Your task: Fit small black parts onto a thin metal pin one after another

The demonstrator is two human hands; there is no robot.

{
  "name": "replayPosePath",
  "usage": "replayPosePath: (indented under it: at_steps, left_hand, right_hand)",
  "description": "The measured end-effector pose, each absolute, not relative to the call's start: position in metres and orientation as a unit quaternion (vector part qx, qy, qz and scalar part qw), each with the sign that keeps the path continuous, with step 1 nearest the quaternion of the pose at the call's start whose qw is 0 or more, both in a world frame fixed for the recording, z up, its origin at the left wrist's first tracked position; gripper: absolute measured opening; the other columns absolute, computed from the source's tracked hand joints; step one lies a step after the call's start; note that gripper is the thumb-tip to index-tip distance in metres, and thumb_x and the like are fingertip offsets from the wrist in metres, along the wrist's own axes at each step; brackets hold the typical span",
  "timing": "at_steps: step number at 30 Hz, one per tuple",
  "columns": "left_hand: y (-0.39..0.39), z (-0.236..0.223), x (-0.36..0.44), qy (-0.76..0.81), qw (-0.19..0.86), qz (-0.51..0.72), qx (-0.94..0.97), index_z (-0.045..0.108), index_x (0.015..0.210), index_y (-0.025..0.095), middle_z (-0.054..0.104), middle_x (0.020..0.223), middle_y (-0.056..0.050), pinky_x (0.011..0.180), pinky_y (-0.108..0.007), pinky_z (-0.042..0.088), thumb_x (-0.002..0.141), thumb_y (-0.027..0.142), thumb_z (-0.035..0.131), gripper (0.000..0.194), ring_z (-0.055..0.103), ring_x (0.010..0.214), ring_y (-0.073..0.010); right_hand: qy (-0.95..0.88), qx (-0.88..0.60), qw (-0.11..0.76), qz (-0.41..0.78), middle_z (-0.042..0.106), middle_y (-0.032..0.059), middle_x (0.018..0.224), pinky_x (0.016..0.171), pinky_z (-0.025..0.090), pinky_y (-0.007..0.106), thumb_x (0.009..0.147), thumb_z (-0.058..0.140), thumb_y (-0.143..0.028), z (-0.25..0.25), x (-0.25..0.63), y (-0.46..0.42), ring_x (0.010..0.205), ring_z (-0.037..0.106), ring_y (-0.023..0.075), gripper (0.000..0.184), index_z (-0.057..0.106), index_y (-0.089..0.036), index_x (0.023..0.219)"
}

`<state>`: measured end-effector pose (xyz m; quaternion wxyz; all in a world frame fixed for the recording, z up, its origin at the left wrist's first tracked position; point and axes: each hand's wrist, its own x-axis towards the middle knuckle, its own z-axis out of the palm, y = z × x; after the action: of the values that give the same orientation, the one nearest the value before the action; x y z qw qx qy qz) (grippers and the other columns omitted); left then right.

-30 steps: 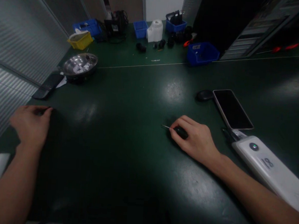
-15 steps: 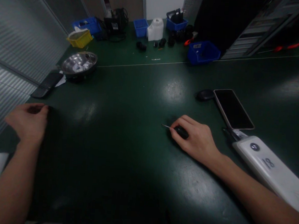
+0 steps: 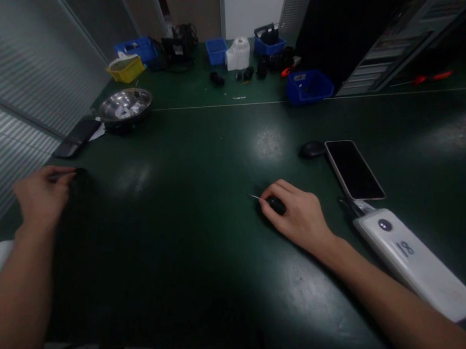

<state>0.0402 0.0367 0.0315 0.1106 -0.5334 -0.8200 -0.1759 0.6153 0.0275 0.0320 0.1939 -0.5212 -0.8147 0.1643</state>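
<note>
A small screwdriver with a stubby black handle and a thin metal shaft lies in the grip of my right hand, its tip pointing left. That hand rests on the green tabletop, right of the middle. Far to the left, my left hand pinches at the table surface. A small dark object shows at its fingertips, too dim to name. Beyond the right hand are a black computer mouse and a phone with a dark screen.
A long white device lies beside my right forearm. At the left stand a metal bowl with white scraps and a flat black object. Blue bins, a yellow bin and a white housing line the back.
The camera view has shifted slightly. My left hand has turned a little, and the dark object now shows past its fingertips. My right hand keeps its hold on the screwdriver.
</note>
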Motion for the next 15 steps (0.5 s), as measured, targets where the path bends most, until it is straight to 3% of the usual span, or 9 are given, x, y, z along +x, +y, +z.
replayPosePath:
  at_steps: [2,5,8,11,15]
  left_hand:
    - [0.042,0.035,0.064,-0.824,0.086,-0.199,-0.523,0.075,0.098,0.024,0.068,0.075,0.005,0.086,-0.033,0.050,0.087,0.039,0.065,0.021,0.059,0.070,-0.0146]
    - [0.046,0.041,0.133,-0.742,0.051,-0.264,-0.614,0.075,0.104,0.026,0.074,0.098,0.007,0.092,-0.036,0.053,0.090,0.044,0.068,0.024,0.066,0.085,-0.0163]
    - [0.044,0.045,0.228,-0.576,-0.061,-0.290,-0.762,0.073,0.108,0.021,0.074,0.111,-0.001,0.092,-0.036,0.055,0.091,0.035,0.071,0.022,0.068,0.099,-0.0191]
    - [0.041,0.041,0.313,-0.421,-0.183,-0.272,-0.846,0.072,0.107,0.019,0.073,0.112,-0.004,0.091,-0.033,0.054,0.095,0.027,0.067,0.015,0.067,0.103,-0.0173]
    - [0.041,0.026,0.363,-0.346,-0.250,-0.280,-0.860,0.072,0.102,0.018,0.072,0.107,-0.006,0.088,-0.032,0.054,0.096,0.022,0.065,0.010,0.066,0.100,-0.0171]
  right_hand:
    - [-0.815,-0.517,0.198,0.168,0.065,0.0009,0.096,0.062,0.037,0.028,0.097,0.054,-0.037,0.031,0.616,0.027,0.072,0.058,0.0132,0.019,0.067,-0.023,0.095]
    - [-0.816,-0.512,0.206,0.172,0.065,0.0008,0.096,0.062,0.038,0.028,0.097,0.053,-0.037,0.030,0.617,0.027,0.070,0.057,0.0126,0.019,0.066,-0.023,0.095]
    - [-0.816,-0.510,0.212,0.172,0.065,0.0012,0.095,0.062,0.038,0.028,0.097,0.053,-0.037,0.030,0.617,0.027,0.070,0.057,0.0128,0.020,0.066,-0.022,0.094]
    - [-0.819,-0.496,0.223,0.182,0.064,0.0013,0.093,0.064,0.039,0.028,0.097,0.054,-0.037,0.030,0.616,0.027,0.071,0.057,0.0130,0.020,0.065,-0.022,0.093]
    - [-0.823,-0.485,0.228,0.188,0.063,0.0008,0.091,0.066,0.039,0.028,0.095,0.057,-0.037,0.030,0.617,0.027,0.072,0.057,0.0132,0.017,0.064,-0.022,0.092]
